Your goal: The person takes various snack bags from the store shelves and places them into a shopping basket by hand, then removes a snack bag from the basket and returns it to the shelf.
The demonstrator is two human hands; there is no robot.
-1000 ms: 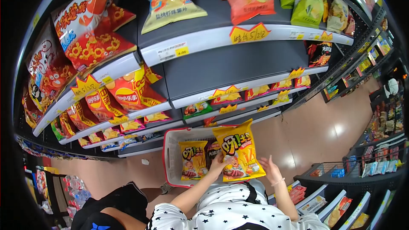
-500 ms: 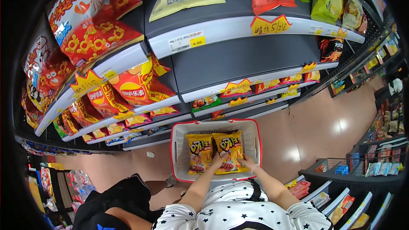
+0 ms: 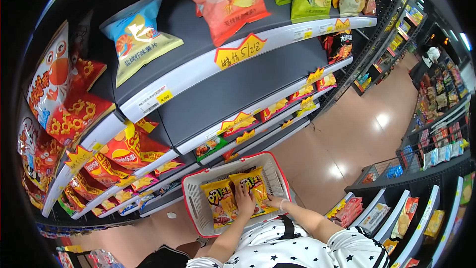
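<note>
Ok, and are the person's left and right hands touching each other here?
Apart. The head view shows it: a strip of the yellow snack bag on the right is visible between the left hand and the right hand.

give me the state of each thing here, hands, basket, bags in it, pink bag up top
Basket: open-topped, holding yellow bags
Left yellow bag: face up, looks sealed
Right yellow bag: face up, partly covered
Left hand: open, over right yellow bag
Right hand: by that bag's edge, grip unclear
Pink bag: on shelf, looks sealed
</note>
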